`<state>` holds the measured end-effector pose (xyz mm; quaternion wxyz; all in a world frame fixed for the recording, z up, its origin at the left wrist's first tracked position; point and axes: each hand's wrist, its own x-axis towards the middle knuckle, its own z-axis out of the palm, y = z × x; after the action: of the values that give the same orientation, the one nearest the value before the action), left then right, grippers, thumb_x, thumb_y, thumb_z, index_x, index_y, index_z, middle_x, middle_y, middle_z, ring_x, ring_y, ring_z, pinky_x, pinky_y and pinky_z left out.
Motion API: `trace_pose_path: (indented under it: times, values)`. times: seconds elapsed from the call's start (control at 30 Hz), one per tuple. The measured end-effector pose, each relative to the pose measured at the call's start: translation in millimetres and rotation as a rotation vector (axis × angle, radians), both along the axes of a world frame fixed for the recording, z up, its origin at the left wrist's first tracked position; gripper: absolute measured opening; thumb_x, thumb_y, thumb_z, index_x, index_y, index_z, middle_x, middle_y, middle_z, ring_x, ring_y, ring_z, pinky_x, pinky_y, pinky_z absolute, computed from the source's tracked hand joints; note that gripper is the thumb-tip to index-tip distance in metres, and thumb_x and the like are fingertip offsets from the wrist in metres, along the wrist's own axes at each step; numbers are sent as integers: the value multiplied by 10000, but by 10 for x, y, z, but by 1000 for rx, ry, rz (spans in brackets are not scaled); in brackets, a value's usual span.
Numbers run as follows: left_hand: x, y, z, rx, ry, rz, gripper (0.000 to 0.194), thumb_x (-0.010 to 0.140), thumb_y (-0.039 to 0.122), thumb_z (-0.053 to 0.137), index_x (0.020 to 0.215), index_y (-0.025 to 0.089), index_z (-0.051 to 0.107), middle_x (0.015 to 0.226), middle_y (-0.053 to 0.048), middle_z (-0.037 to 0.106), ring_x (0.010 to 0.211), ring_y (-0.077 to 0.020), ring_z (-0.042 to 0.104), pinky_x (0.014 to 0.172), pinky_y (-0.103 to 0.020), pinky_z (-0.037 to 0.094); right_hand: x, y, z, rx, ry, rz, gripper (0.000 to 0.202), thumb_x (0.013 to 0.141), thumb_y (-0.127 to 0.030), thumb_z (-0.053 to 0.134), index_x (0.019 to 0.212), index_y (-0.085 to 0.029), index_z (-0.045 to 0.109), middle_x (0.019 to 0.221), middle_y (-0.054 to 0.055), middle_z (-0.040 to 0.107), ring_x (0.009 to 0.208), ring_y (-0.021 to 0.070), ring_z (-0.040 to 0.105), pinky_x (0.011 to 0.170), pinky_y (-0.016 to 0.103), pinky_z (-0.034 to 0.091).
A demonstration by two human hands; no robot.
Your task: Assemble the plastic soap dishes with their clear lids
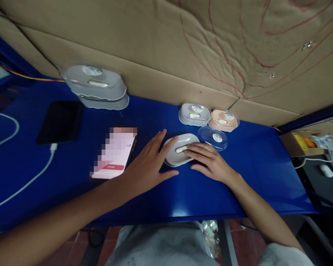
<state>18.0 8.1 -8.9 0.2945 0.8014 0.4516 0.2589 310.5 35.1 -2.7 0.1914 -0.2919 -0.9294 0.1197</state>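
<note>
Work on the dish seems in hand: left hand spread, right hand with fingers at the white piece, thumb apart; lifting would need pinching.

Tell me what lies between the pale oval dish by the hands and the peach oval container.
A clear, oval plastic cover with a round white sticker lies between the dish and the container, in the head view.

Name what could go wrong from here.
The right hand, at the white capsule-shaped piece, might tilt the uncovered oval dish. The clear lid lies right beside that dish, so a sideways shove could bump it. The left forearm passes close to the lit phone and might nudge it.
</note>
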Motion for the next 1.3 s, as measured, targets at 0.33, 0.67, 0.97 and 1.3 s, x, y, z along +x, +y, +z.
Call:
trace_pose_path:
  times: [0.33,0.67,0.97,1.3]
  values:
    - [-17,5,-75,1,103,-92,622,955,478,745,1516,293,549,1629,-182,480,1506,-453,455,1243,-629,368,616,340,-30,-5,-129,-437,752,1003,-622,651,1648,-304,429,1701,180,444,1586,444,387,1210,763,341]
    - [0,50,68,-262,-336,-16,630,878,343,835,1445,311,563,1544,-126,549,1442,-383,540,1254,-603,369,242,93,60,-217,279,-216,646,1115,-598,374,1692,-311,328,1704,116,458,1570,311,460,1272,553,433]
    - [47,54,113,-894,-859,77,1035,718,204,945,1603,344,428,1605,-149,513,1250,-332,687,1032,-510,570,-27,-81,-49,-75,78,-36,756,1081,-541,538,1726,-322,210,1769,134,313,1653,359,274,1305,655,328]
    - [18,75,84,-1089,-998,127,686,856,252,879,1488,322,621,1464,-109,692,1260,-334,696,1025,-478,555,-86,-107,-26,119,-6,-42,797,991,-549,698,1677,-333,354,1676,150,456,1583,404,383,1247,652,431]
